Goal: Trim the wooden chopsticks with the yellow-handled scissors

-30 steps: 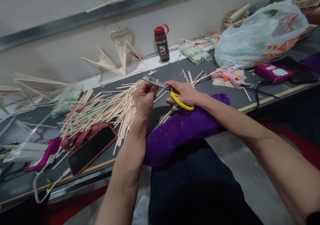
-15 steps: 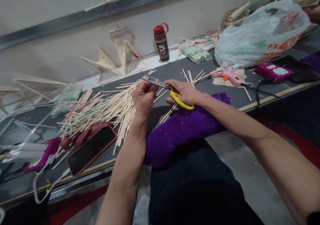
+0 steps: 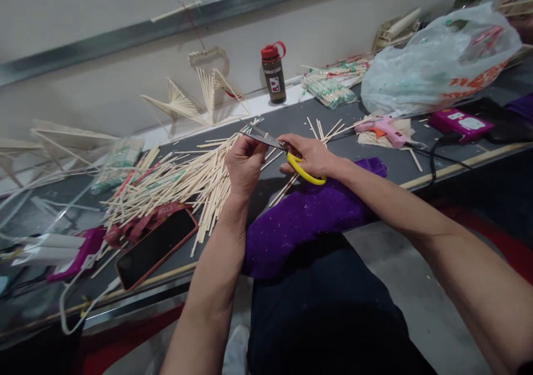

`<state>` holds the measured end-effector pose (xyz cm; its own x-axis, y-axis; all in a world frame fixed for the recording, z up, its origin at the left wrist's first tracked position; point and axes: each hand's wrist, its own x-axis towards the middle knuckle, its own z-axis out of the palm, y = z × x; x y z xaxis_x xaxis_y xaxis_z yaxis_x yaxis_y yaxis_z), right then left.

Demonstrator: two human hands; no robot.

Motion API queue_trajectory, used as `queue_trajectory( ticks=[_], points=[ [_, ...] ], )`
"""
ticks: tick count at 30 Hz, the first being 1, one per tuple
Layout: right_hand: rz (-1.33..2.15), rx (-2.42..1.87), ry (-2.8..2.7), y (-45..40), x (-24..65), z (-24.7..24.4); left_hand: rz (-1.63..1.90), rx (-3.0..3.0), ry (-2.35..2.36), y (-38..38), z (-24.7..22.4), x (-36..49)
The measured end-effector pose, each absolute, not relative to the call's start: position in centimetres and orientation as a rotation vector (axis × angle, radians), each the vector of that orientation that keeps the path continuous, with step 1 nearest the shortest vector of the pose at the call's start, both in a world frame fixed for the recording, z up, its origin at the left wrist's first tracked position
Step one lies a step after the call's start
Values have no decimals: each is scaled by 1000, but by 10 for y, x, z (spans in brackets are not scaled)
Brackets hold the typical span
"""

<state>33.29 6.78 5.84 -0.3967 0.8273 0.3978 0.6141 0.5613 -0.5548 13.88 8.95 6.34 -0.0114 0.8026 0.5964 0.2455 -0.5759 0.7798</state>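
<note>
My right hand (image 3: pixel 307 154) is closed around yellow-handled scissors (image 3: pixel 307 174), whose blades point left and stand slightly apart. Close to the blades, my left hand (image 3: pixel 245 166) is closed in a pinch. A small pale stick end (image 3: pixel 266 135) shows at the blades by its fingertips; the rest of that stick is hidden. Beyond and left of my left hand lies a loose heap of thin wooden sticks (image 3: pixel 166 189). A few more sticks (image 3: pixel 320 130) lie behind my right hand. Below both hands, purple cloth (image 3: pixel 300 219) covers the table edge and my lap.
A phone (image 3: pixel 157 247) lies near the front edge at left. To the right are a pink glue gun (image 3: pixel 385 130), a magenta box (image 3: pixel 460 124) with cables and a plastic bag (image 3: pixel 428 69). A bottle (image 3: pixel 273 78) and stick models (image 3: pixel 179 104) stand along the wall.
The view has shifted slightly, so the scene sits a little further right and lower. Both hands and the scissors keep nearly the same pose.
</note>
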Motion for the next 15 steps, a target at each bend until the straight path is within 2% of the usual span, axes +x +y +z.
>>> queue_trajectory(
  ticks=[15],
  points=[
    [410, -1151, -2146, 68, 333, 59, 1577, 1842, 1167, 89, 62, 137]
  ],
)
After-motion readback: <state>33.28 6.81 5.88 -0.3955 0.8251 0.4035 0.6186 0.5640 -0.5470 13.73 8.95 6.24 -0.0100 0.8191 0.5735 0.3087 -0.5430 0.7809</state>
